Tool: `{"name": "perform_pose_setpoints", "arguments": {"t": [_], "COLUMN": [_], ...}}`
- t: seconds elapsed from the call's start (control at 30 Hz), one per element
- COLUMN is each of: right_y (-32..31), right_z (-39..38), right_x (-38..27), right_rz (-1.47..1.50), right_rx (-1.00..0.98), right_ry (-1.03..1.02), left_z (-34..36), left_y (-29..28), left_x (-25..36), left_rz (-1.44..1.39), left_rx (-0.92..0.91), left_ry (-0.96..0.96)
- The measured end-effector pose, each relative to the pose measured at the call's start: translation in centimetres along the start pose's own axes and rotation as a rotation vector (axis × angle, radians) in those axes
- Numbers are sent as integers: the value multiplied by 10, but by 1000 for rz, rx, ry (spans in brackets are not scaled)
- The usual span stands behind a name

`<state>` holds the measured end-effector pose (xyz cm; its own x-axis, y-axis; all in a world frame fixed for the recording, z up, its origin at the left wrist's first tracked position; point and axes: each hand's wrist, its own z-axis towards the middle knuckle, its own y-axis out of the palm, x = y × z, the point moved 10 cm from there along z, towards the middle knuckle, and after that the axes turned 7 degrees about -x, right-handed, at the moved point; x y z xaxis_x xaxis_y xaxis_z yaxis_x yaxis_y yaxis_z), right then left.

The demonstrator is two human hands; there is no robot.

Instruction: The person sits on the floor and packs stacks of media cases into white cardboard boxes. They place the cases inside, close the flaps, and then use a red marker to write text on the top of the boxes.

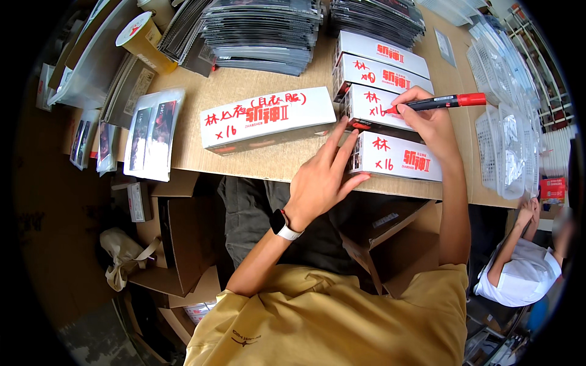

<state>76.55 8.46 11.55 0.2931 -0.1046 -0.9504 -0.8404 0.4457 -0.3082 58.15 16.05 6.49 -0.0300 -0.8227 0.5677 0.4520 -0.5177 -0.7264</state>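
My right hand [430,125] grips a red-and-black marker pen [448,101], its tip down on the white top of a long box [378,105], where red handwriting shows. Fingers spread, my left hand [323,174] reaches to the left ends of that box and the nearest box [394,155], its fingertips against them. Two more white boxes, a middle one [366,72] and a far one [366,46], lie behind in the same row. Left of the row, another white box [268,116] lies slightly angled, with red handwriting on top.
Stacks of dark flat sleeves [262,36] stand at the table's back. A drink cup [143,43] and a clear bin [97,55] are at the left, near plastic-sleeved cards [154,134]. White baskets [503,146] line the right edge. A person in white [519,271] sits at lower right.
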Motion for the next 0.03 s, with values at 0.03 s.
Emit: {"name": "perform_pose_setpoints", "arguments": {"t": [0.03], "right_y": [-1], "right_z": [-2], "right_x": [1], "right_rz": [0], "right_rx": [1], "right_ry": [4], "left_z": [-1], "left_y": [2], "left_x": [-2], "left_rz": [-17], "left_rx": [9], "left_ry": [-11]}}
